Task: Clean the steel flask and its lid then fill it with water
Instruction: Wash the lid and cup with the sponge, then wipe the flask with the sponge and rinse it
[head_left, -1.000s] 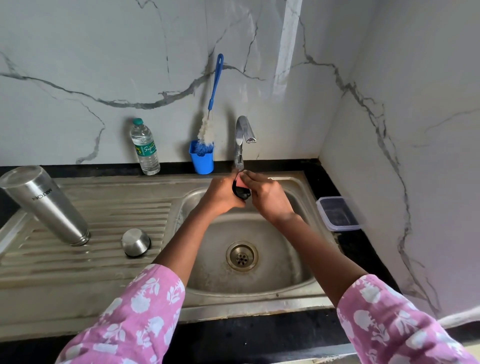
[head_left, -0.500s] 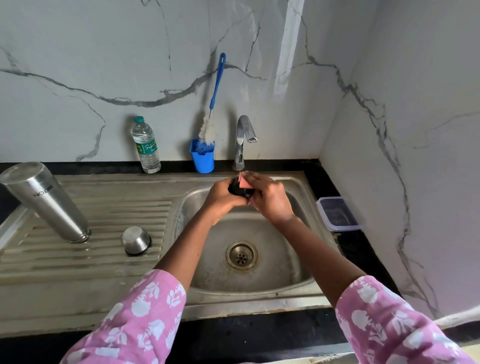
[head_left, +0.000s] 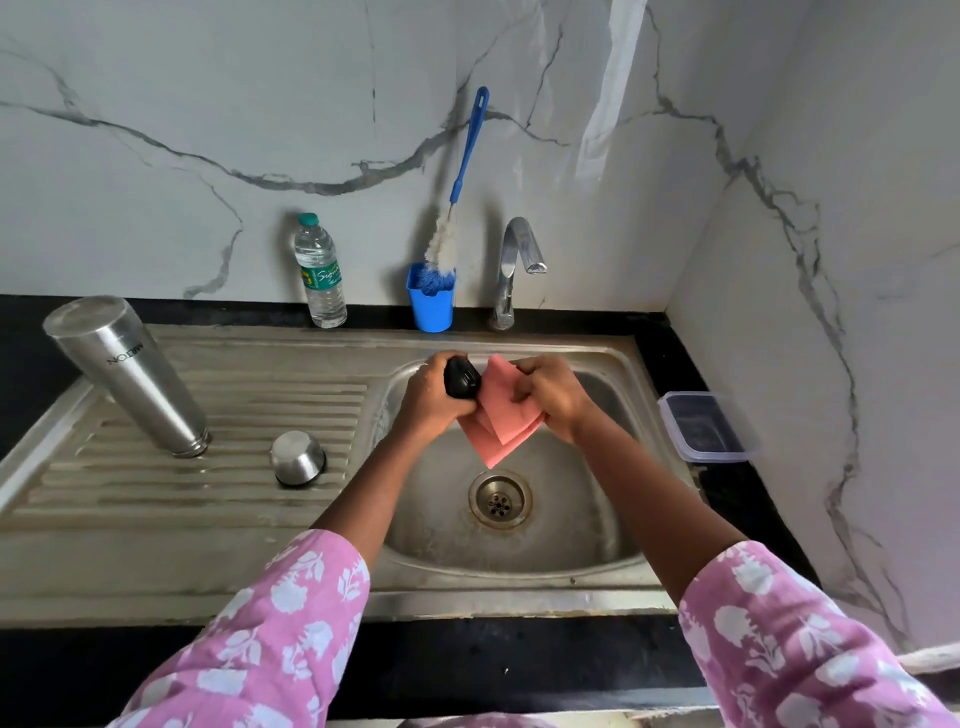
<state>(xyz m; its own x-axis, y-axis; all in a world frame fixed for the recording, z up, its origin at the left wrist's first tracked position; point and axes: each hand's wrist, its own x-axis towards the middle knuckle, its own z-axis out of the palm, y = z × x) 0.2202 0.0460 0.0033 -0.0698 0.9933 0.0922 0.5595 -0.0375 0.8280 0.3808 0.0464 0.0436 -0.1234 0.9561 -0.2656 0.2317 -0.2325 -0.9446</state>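
Flask lid (head_left: 462, 378), black, left hand (head_left: 428, 402) fingers clamped around it above sink (head_left: 618, 358), right hand (head_left: 553, 397) fingers pinching pink cloth (head_left: 501, 423), steel flask (head_left: 130, 374) inverted on drainboard (head_left: 285, 397).

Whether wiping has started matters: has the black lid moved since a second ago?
Yes. The black lid, in the left hand, has shifted left, away from beneath the tap.

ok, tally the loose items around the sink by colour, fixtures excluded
Steel: 2, flask, cap
Blue: 2, cup, brush
Clear plastic: 2, bottle, box
Black: 1, lid in left hand
Pink: 1, cloth in right hand
Total: 8
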